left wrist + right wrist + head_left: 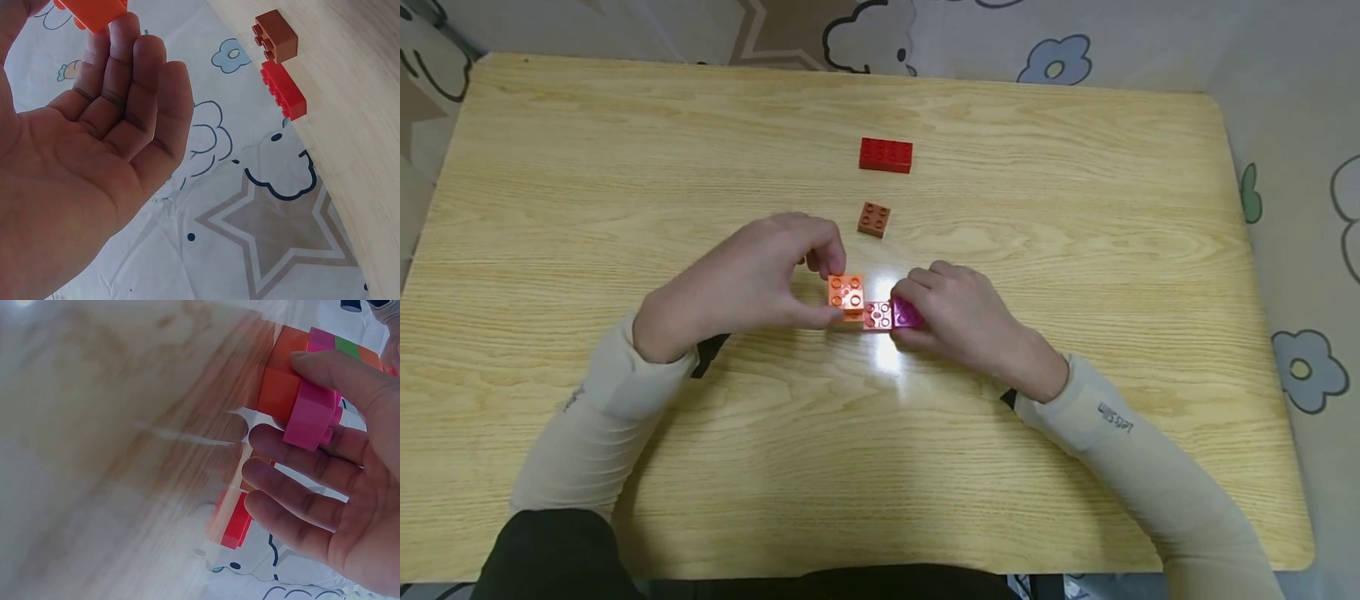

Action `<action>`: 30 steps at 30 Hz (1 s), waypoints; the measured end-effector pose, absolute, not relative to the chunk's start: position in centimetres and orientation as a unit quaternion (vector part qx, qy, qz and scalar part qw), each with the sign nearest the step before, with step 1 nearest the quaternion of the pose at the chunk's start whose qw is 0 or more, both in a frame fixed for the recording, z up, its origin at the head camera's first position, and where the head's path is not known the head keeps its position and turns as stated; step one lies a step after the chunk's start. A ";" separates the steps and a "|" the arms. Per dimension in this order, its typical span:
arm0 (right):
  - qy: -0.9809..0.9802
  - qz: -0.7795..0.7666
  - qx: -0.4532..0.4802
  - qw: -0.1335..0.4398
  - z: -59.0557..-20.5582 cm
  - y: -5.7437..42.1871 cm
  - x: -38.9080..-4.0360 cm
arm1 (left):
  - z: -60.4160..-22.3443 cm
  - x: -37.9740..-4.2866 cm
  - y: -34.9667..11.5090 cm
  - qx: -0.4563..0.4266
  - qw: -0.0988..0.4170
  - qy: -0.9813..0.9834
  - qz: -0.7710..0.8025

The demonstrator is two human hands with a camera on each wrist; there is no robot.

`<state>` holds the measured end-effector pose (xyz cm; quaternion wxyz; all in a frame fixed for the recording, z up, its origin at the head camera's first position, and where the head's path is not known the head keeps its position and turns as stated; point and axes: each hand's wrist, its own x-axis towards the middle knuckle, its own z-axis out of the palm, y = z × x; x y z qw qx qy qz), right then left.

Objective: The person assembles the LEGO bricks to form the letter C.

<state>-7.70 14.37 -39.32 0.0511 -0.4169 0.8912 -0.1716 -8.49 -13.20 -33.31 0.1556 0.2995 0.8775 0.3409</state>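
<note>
My left hand (pixel 745 275) pinches an orange building brick (pixel 846 292) between thumb and fingertips. It sits above another orange piece, which shows just below it. Beside it stands a pale pinkish-looking brick (pixel 877 316) under glare. My right hand (pixel 962 321) grips a magenta brick (pixel 908 313) at the right end of this row. In the right wrist view the thumb lies across a cluster with orange bricks (pixel 278 390), a pink brick (pixel 309 419) and a green brick (pixel 347 345). The left wrist view catches only part of the orange brick (pixel 94 12) at its top edge.
A brown four-stud brick (pixel 874 219) lies just beyond the hands. Farther back is a longer red brick (pixel 886 155). Everything rests on a wooden table (pixel 625 150), with a patterned covering (pixel 955 42) behind its far edge.
</note>
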 end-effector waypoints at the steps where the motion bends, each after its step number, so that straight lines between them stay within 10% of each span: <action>1: 0.891 -0.172 -0.417 0.052 -39.3 14.4 -7.7 | -33.3 -8.4 -13.2 0.298 0.158 0.878 0.339; 30: 0.898 -0.161 -0.403 0.071 -38.9 14.1 -7.7 | -33.2 -7.7 -12.6 0.310 0.135 0.894 0.295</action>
